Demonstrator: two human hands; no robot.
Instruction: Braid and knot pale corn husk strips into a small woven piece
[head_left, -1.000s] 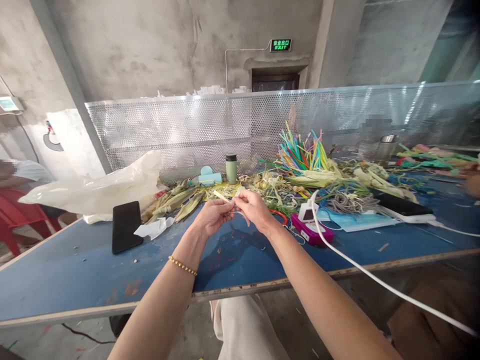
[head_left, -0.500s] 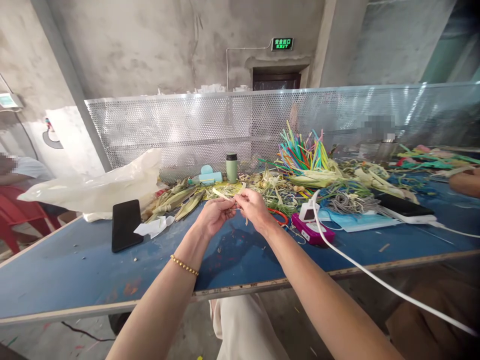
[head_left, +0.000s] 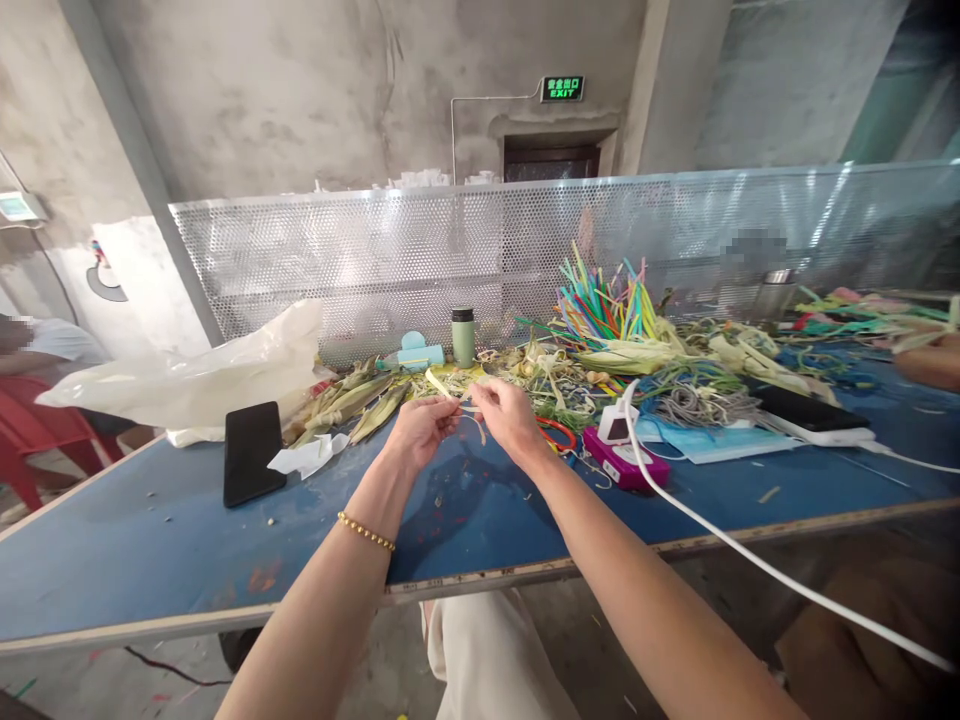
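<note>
Above the blue table point(head_left: 330, 560), my left hand point(head_left: 421, 432) is closed in a pinch on a pale corn husk strip point(head_left: 438, 384), whose wide end sticks up past the fingers. My right hand point(head_left: 510, 415) pinches too, just to the right, with the strip running across the small gap between the two hands. A thin end point(head_left: 481, 430) of the strip hangs below the fingertips. Behind the hands lie dried corn husks point(head_left: 382, 405) and a tangle of plant fibres point(head_left: 540, 365).
A phone point(head_left: 253, 455) and plastic bag point(head_left: 202, 375) lie left. A green tumbler point(head_left: 463, 338) stands behind. Colourful stems point(head_left: 600, 300), a purple box point(head_left: 626, 462) with charger, white cable point(head_left: 735, 558), blue mask point(head_left: 720, 442) and power bank point(head_left: 810, 415) are right. Another person's hand point(head_left: 930, 362) shows far right.
My hands have drawn slightly apart, the left one moving a little to the left. More of the strip now shows between them, and its upper right end no longer stands up.
</note>
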